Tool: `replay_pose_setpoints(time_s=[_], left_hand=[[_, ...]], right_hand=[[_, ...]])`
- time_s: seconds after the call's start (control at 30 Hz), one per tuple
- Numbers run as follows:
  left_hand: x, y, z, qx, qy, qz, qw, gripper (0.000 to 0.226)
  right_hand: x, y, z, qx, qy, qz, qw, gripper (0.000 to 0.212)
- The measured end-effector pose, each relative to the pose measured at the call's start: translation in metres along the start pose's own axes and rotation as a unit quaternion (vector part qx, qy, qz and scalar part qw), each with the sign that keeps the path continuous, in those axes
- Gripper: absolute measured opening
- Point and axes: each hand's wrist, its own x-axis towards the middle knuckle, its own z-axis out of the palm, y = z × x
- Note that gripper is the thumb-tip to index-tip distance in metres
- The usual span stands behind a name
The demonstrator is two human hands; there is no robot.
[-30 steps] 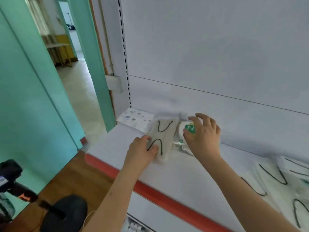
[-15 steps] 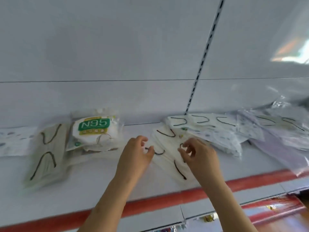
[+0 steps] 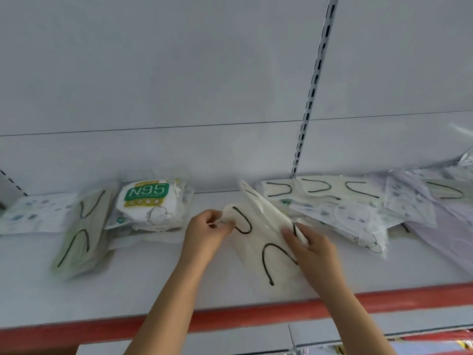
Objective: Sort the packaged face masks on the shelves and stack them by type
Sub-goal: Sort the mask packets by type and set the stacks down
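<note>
Left hand (image 3: 204, 233) curled, pinching corner of cream mask pack (image 3: 258, 242) on shelf (image 3: 153, 283); right hand (image 3: 309, 245) gripping upturned second pack (image 3: 266, 208) by edge.

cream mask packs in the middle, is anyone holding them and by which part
Yes. The left hand pinches the top-left corner of the flat cream pack; the right hand grips the lower edge of a second cream pack tilted up.

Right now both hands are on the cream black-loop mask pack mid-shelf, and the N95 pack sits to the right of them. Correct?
One thing is off. In the head view the N95 pack sits to the left of the hands, not the right. The rest holds: the left hand and right hand both hold the cream black-loop mask pack mid-shelf.
</note>
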Motion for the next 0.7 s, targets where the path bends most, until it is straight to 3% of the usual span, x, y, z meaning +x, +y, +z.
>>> replay_pose_setpoints(time_s=[0.1,0.23,0.3,0.37,0.47,0.57,0.63,0.7], left_hand=[[-0.003,-0.001,-0.007,-0.226,0.021,-0.058,0.972,0.017],[-0.005,0.004,-0.019,-0.353,0.034,-0.094,0.930,0.052],[-0.007,0.011,-0.021,-0.404,0.049,-0.087,0.909,0.028],[-0.013,0.019,-0.019,-0.432,0.042,-0.086,0.897,0.026],[-0.027,0.029,-0.013,-0.456,-0.059,-0.087,0.884,0.040],[-0.038,0.030,-0.007,-0.413,-0.148,-0.053,0.897,0.030],[-0.040,0.025,-0.007,-0.385,-0.138,-0.031,0.912,0.024],[-0.041,0.026,-0.011,-0.397,-0.136,-0.044,0.907,0.034]], right_hand=[[-0.010,-0.013,0.008,0.094,-0.033,-0.018,0.995,0.037],[-0.017,-0.023,0.011,0.158,-0.035,-0.022,0.987,0.034],[-0.017,-0.023,0.011,0.160,-0.038,-0.042,0.985,0.033],[-0.017,-0.024,0.016,0.110,-0.053,-0.107,0.987,0.036],[-0.019,-0.025,0.031,0.027,-0.113,-0.158,0.981,0.046],[-0.022,-0.026,0.037,0.040,-0.170,-0.130,0.976,0.049],[-0.020,-0.028,0.037,0.105,-0.143,-0.104,0.979,0.043],[-0.013,-0.033,0.036,0.188,-0.093,-0.031,0.977,0.027]])
